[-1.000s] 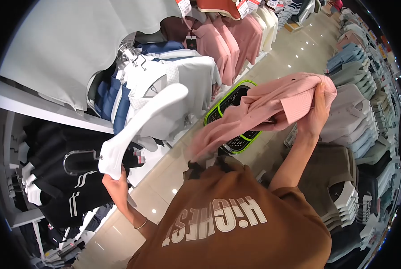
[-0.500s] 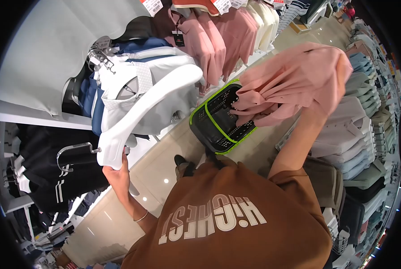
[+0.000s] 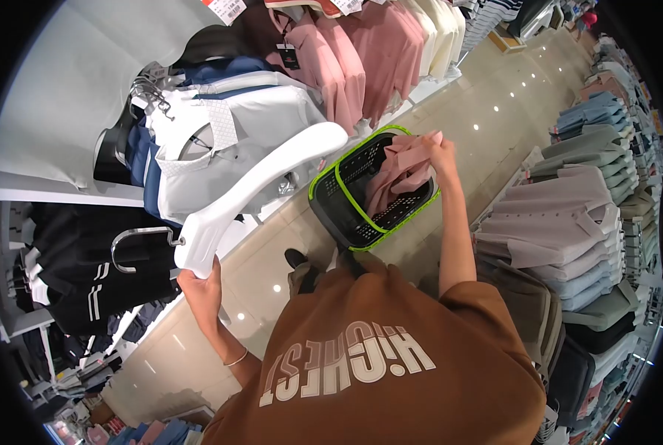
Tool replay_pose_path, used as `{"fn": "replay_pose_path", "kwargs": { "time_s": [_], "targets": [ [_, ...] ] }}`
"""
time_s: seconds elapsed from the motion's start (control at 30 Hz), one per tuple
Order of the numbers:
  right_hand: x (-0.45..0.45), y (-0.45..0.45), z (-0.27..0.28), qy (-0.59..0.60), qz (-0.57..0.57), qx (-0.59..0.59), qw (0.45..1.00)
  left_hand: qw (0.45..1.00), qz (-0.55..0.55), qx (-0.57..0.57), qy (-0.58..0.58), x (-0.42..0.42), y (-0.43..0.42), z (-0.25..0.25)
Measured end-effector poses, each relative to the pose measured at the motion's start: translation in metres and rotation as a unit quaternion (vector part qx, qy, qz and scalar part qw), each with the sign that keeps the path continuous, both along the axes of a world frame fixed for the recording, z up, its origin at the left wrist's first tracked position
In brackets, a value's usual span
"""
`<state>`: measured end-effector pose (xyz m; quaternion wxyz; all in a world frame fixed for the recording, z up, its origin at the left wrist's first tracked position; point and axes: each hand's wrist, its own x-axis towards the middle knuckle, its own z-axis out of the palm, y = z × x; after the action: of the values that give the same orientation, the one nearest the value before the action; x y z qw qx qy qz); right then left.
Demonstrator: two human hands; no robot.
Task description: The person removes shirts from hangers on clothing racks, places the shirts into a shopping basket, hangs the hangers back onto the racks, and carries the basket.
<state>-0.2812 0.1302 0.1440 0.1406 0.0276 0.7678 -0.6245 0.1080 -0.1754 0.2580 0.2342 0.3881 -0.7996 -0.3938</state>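
A white clothes hanger (image 3: pixel 265 178) with a metal hook is gripped near its middle by my left hand (image 3: pixel 202 291), and no garment hangs on it. My right hand (image 3: pixel 441 154) pinches the top of a pink shirt (image 3: pixel 400 174). Most of that shirt lies bunched inside a black shopping basket (image 3: pixel 360 241) with a bright green rim and handle. The basket is in front of me, and my right hand is at its far right edge. The lower part of the shirt is hidden inside the basket.
White and grey shirts (image 3: pixel 272 107) hang on a rack at left, with pink shirts (image 3: pixel 380 55) beyond them. Black garments (image 3: pixel 101 259) fill a lower rail. Another row of shirts (image 3: pixel 554 215) lines the right side. A tiled aisle (image 3: pixel 495 111) runs between the racks.
The pink shirt has gone from spread out above the basket's right side down into it. My right hand has moved left and lower with it. The hanger has shifted slightly right.
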Motion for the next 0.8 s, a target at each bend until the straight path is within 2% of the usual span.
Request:
{"fn": "replay_pose_path", "kwargs": {
  "time_s": [0.07,0.17,0.27,0.4,0.5,0.57,0.6,0.67,0.7,0.73,0.8],
  "targets": [
    [0.013,0.002,-0.008,-0.025,-0.003,-0.018,1.0,1.0,-0.021,-0.017,0.011,-0.007,0.003,0.003],
    [-0.008,0.017,-0.063,0.0,-0.007,0.072,0.997,0.999,-0.034,-0.022,-0.003,-0.02,0.01,0.012],
    [0.0,0.015,-0.004,-0.016,0.0,0.056,0.998,0.995,-0.066,-0.042,-0.063,-0.021,0.003,0.009],
    [0.007,0.024,0.056,-0.02,0.083,-0.025,0.996,0.991,-0.117,-0.052,-0.028,-0.034,0.005,0.011],
    [0.03,0.019,0.1,-0.001,0.193,-0.058,0.979,0.987,-0.143,-0.039,-0.057,-0.041,0.008,0.013],
    [0.047,0.017,0.101,0.07,0.333,-0.089,0.936,0.98,-0.174,-0.034,-0.092,-0.045,0.007,0.009],
    [0.063,0.012,0.103,0.029,0.346,-0.14,0.927,0.976,-0.195,-0.026,-0.092,-0.049,0.009,0.006],
    [0.081,0.004,0.119,0.091,0.466,-0.052,0.878,0.969,-0.23,-0.016,-0.088,-0.061,0.014,0.004],
    [0.086,0.004,0.118,0.152,0.486,0.01,0.86,0.965,-0.239,-0.063,-0.091,-0.069,0.021,0.011],
    [0.086,0.006,0.11,0.11,0.491,0.058,0.862,0.955,-0.267,-0.066,-0.113,-0.075,0.02,0.011],
    [0.086,0.013,0.096,0.073,0.488,0.053,0.868,0.943,-0.301,-0.088,-0.116,-0.088,0.027,0.015]
  ]
}}
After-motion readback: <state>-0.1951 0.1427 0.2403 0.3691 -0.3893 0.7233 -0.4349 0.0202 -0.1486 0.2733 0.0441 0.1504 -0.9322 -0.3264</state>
